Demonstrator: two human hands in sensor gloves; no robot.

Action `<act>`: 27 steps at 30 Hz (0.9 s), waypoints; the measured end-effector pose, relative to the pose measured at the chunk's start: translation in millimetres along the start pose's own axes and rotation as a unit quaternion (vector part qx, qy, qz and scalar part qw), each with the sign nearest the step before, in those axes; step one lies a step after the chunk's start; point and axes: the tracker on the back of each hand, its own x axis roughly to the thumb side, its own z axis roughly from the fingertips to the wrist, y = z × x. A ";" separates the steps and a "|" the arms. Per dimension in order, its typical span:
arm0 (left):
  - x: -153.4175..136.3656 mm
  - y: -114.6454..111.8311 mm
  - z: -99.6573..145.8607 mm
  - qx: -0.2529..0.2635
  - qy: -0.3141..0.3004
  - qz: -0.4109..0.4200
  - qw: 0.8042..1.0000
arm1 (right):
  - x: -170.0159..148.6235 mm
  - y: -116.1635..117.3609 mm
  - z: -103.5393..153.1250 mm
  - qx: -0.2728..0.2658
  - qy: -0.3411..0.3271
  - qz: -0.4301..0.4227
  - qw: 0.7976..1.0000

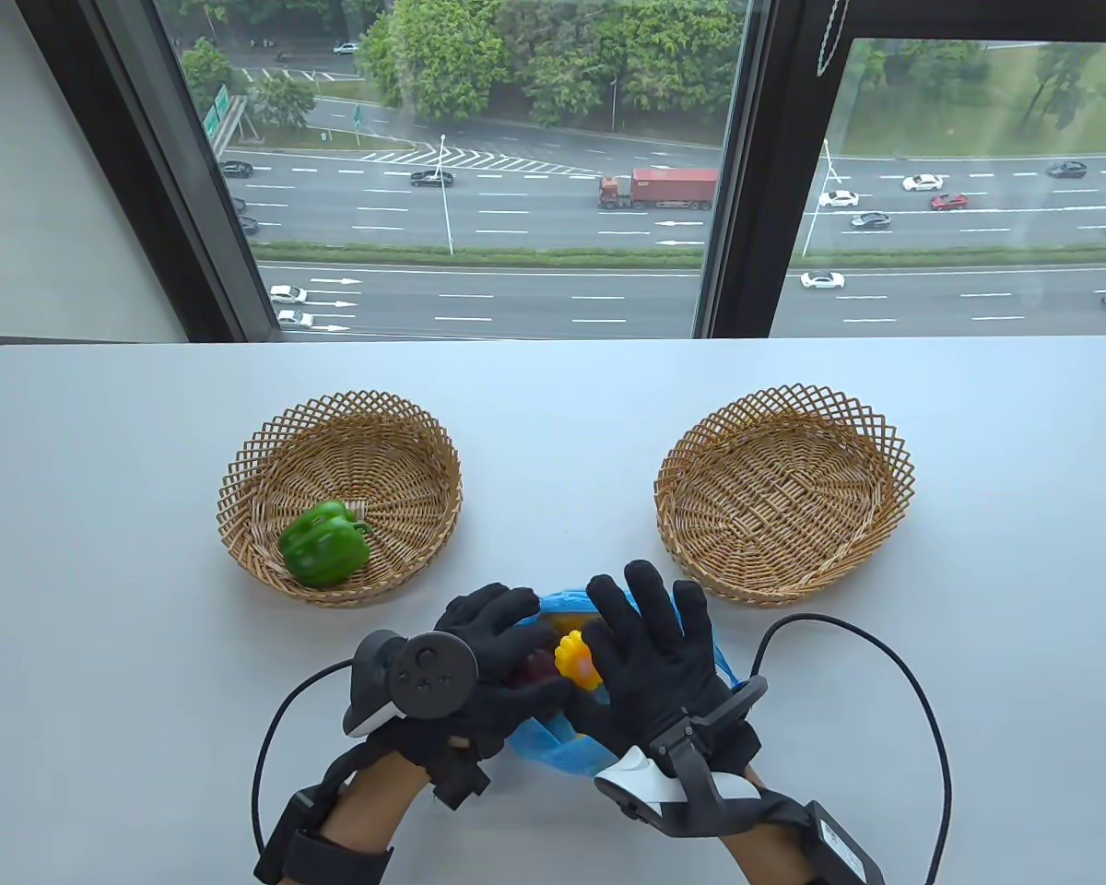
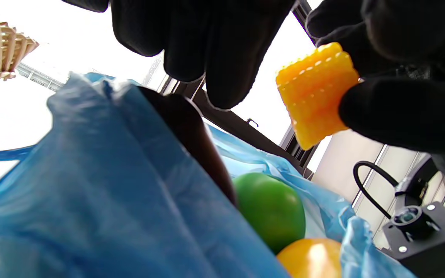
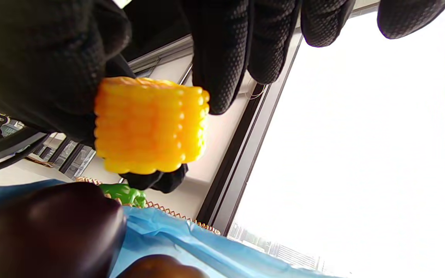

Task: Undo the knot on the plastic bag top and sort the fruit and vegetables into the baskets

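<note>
The right hand (image 1: 650,659) is pinching a yellow piece of corn (image 1: 578,660) between thumb and fingers, holding it just above the open mouth of the blue plastic bag (image 1: 562,747), which is lying near the middle of the tabletop's (image 1: 101,553) front edge. In the right wrist view the corn (image 3: 151,125) is sitting clear of the bag (image 3: 176,239), gripped at its left end by the thumb while the other fingers (image 3: 222,58) are hanging loosely past it. The left hand (image 1: 488,659) is resting on the bag's left side with fingers curved over the plastic; whether it is actually gripping the plastic I cannot tell. Inside the bag, the left wrist view is showing a dark purple eggplant (image 2: 195,139), a round green fruit (image 2: 270,210) and an orange-yellow one (image 2: 311,258) lying touching each other. The left basket (image 1: 341,433), toward the tabletop's left side, is holding a green bell pepper (image 1: 324,544) against its near wall. The right basket (image 1: 783,493) is sitting toward the right side, just beyond the bag.
</note>
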 end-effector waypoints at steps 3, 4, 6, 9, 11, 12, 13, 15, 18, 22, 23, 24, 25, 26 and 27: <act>0.7 0.6 0.0 0.010 0.004 0.022 1.000 | 2.2 -2.3 0.6 -0.010 0.000 -0.017 1.000; 0.5 -0.1 0.0 0.007 0.005 0.031 0.999 | 3.4 -3.5 0.7 -0.017 -0.005 -0.012 1.000; 0.8 -1.0 -0.1 0.013 0.000 0.059 0.998 | 4.1 -4.2 0.7 -0.023 -0.013 0.004 1.000; 2.1 -3.5 -0.6 0.011 0.002 0.085 0.996 | 3.4 -4.4 1.0 -0.025 -0.014 0.005 1.000; 2.7 -4.1 -0.6 0.023 0.004 0.093 0.995 | 2.7 -4.2 1.0 -0.024 -0.011 0.007 1.000; 2.5 -3.5 -0.2 0.030 0.006 0.092 0.995 | 2.3 -3.6 1.1 -0.021 -0.008 0.005 1.000; 2.7 -1.4 0.3 0.042 0.005 0.081 0.996 | 0.4 -3.4 0.8 -0.014 -0.002 0.001 1.000; 1.6 4.4 1.4 0.061 0.001 0.050 0.997 | -5.3 -3.2 0.8 -0.012 0.009 -0.020 1.000; -6.9 16.1 5.0 0.093 0.010 0.021 0.995 | -19.7 -2.8 3.8 -0.005 0.031 -0.045 0.998; -23.7 37.9 11.4 0.139 0.041 -0.034 0.989 | -37.0 -1.9 8.8 -0.003 0.065 -0.059 0.996; -30.2 44.2 13.9 0.152 0.054 -0.045 0.986 | -41.5 -1.3 9.7 0.001 0.074 -0.060 0.995; -37.4 49.6 16.4 0.162 0.069 -0.052 0.983 | -45.5 -0.2 10.4 0.005 0.081 -0.063 0.995; -41.9 52.2 17.9 0.166 0.077 -0.056 0.982 | -47.4 0.5 10.6 0.007 0.085 -0.067 0.994; -49.1 55.3 19.7 0.172 0.088 -0.065 0.979 | -50.1 1.7 11.2 0.010 0.091 -0.074 0.993; -57.1 57.6 21.4 0.176 0.104 -0.077 0.976 | -52.5 2.9 11.8 0.011 0.098 -0.081 0.992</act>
